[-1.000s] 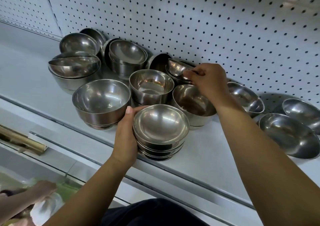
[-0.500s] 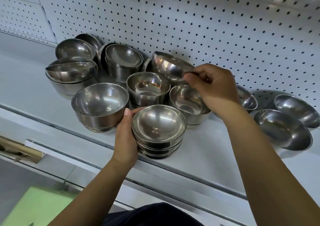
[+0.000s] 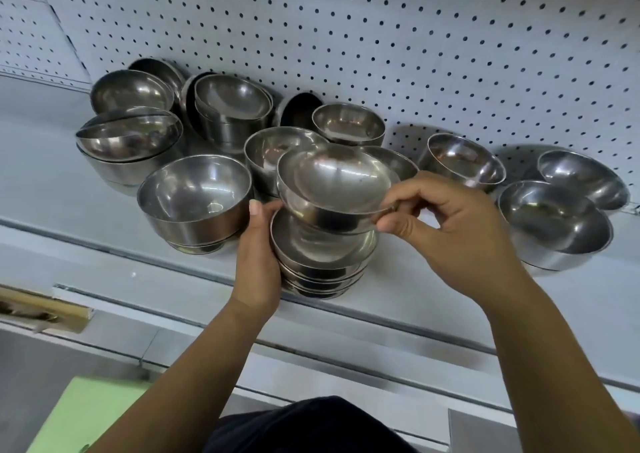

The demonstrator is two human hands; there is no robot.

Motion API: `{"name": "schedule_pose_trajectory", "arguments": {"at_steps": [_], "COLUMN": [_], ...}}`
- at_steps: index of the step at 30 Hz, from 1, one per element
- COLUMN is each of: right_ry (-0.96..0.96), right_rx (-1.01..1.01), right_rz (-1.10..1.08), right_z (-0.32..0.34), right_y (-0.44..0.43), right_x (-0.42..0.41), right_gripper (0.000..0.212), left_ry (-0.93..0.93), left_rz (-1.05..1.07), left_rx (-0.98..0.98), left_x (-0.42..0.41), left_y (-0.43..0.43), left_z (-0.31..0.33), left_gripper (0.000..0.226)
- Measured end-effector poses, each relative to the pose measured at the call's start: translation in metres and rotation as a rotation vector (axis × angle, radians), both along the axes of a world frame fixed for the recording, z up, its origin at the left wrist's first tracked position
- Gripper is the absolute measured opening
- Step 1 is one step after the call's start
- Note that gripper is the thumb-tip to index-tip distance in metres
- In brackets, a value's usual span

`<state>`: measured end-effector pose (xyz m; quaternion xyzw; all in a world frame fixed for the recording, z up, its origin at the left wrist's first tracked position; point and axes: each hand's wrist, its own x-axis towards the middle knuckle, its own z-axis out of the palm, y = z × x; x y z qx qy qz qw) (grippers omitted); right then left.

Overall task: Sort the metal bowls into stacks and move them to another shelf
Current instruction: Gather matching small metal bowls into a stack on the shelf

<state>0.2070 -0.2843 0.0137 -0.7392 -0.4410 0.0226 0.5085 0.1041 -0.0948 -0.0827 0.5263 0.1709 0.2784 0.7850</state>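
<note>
Fingers (image 3: 410, 194) of right hand (image 3: 460, 234) pinch bowl (image 3: 332, 178) over stack (image 3: 322, 258) gripped by left hand (image 3: 258, 262).

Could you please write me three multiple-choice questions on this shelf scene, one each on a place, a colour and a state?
1. Where is the bowl that the right hand pinches by its rim?
A. Over the stack at the front edge of the shelf
B. Hung on a hook
C. On the floor

2. What colour is the pegboard?
A. Red
B. White with dark holes
C. Black

3. What is the left hand doing?
A. Hanging idle
B. Holding a cloth
C. Gripping the side of the stack

Answers: 1 A, the bowl is held just above the stack's top bowl; 2 B, the panel is pale and dotted with dark holes; 3 C, its thumb and palm lie against the stack.
</note>
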Motion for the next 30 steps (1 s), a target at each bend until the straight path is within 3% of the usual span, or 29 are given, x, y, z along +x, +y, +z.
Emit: {"name": "schedule_pose_trajectory", "arguments": {"at_steps": [5,11,19,23,30], "right_ry": [0.036,0.097,0.216,0.31,0.384], "right_rx": [-0.042,-0.074,-0.018,-0.014,-0.014], "right_rz": [-0.014,-0.025,-0.13,-0.24,-0.222], "right_z": [-0.013,-0.021,-0.035,-0.043,-0.049], "right_y": [-0.006,-0.001,-0.007,-0.001,0.005], "right_x": [-0.012,-0.02,-0.032,-0.045,-0.047], "right_gripper": [0.017,0.017,0.056,0.058,0.055], "left_ry": [-0.028,-0.023,-0.04,-0.083,-0.067], "left_rz": [-0.043,-0.065,-0.121,-0.063,-0.063], "left_rx": [-0.007,-0.03,0.062,0.175,0.414], "left_x": [-0.001,-0.002,-0.01,-0.017,-0.032], "left_y": [-0.003,0.0,0.001,-0.003,-0.007], "left_z": [0.005,0.001,0.007,0.008,0.012], "left_gripper": [0.056,0.069,0.092,0.101,0.073]}}
